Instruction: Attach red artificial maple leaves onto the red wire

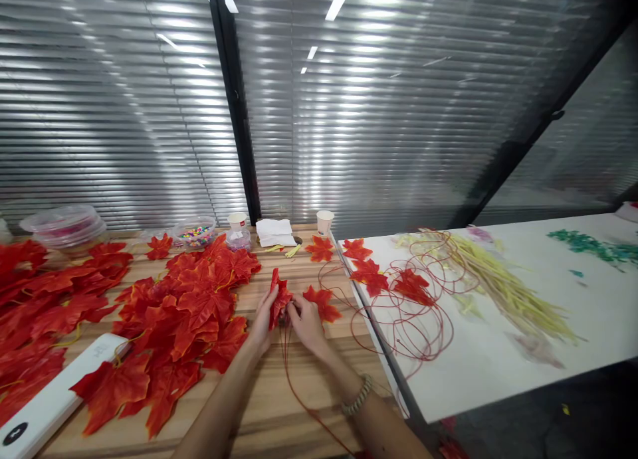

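Observation:
My left hand (pixel 263 321) is closed on a red artificial maple leaf (pixel 280 302), which stands upright and folded over the wooden table. Fingers pinched, my right hand (pixel 305 321) meets the leaf's lower right side, where a thin reddish-brown cord (pixel 286 359) hangs down towards me. The fingertips hide the spot where cord and leaf come together. Just beyond the right hand lies another maple leaf (pixel 323 303). Left of my hands is a big heap of red leaves (pixel 199 306).
A long white device (pixel 64 386) lies at the left. Along the back stand a tub of coloured beads (pixel 195 234), paper cups (pixel 325 222) and a white paper (pixel 276 232). Loose loops of cord (pixel 399 326) and yellow stalks (pixel 508 283) spread over the white table at right.

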Demonstrator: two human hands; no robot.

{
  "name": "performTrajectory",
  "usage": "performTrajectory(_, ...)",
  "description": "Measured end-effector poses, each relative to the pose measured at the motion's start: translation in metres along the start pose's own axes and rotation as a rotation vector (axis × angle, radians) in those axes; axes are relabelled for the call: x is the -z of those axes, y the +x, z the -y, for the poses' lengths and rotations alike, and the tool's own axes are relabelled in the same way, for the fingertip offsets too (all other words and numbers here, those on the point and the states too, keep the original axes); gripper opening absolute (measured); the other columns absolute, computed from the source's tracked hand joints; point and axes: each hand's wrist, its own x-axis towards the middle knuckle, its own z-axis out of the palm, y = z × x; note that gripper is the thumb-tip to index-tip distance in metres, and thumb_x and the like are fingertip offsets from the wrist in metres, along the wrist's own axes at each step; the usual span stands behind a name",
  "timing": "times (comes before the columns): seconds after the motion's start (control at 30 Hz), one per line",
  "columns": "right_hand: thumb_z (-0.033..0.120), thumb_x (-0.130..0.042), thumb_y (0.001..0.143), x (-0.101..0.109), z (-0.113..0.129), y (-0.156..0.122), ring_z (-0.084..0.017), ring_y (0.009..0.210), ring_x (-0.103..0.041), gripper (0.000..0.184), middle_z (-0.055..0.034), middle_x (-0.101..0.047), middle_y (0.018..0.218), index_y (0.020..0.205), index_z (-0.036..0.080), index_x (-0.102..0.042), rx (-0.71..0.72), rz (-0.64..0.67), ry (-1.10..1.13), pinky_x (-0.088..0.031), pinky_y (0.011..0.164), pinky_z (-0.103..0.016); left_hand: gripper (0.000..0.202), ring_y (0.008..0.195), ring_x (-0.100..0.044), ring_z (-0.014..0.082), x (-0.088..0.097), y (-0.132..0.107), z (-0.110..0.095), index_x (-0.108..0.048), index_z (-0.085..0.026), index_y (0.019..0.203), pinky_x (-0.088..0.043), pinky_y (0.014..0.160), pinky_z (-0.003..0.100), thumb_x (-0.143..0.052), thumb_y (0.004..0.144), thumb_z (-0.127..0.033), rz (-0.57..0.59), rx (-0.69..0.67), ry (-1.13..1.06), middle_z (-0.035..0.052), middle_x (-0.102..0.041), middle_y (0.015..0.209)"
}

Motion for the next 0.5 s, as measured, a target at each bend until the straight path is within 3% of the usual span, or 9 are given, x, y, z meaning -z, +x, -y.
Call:
performTrajectory(0.27,0.018,-0.038,0.081,0.0004,0.0008,-0.0007,-0.012,0.052,-0.056,0.020,-0.0006,-0.061,0.060,0.066,0.017,-0.051,-0.001,-0.024,0.034,-0.037,0.050,-0.019,0.039,0.040,-0.044,0.0043,-0.0002,-0.0008,-0.0004,-0.059,-0.016,0.101,-0.033,0.038,0.015,-0.067,0.066,-0.034,0.067,-0.009,-0.042,-0.0034,-0.055,0.058)
performTrajectory(0.5,0.020,-0.038,0.081,0.0001,0.0009,0.0000,-0.012,0.049,-0.053,0.021,-0.0003,-0.059,0.056,0.064,0.017,-0.051,-0.012,-0.059,0.034,-0.036,0.047,-0.019,0.033,0.046,-0.052,0.0072,0.0001,-0.0005,0.0001,-0.061,-0.015,0.097,-0.040,0.042,0.016,-0.066,0.068,-0.028,0.048,0.001,-0.076,0.0001,-0.061,0.063)
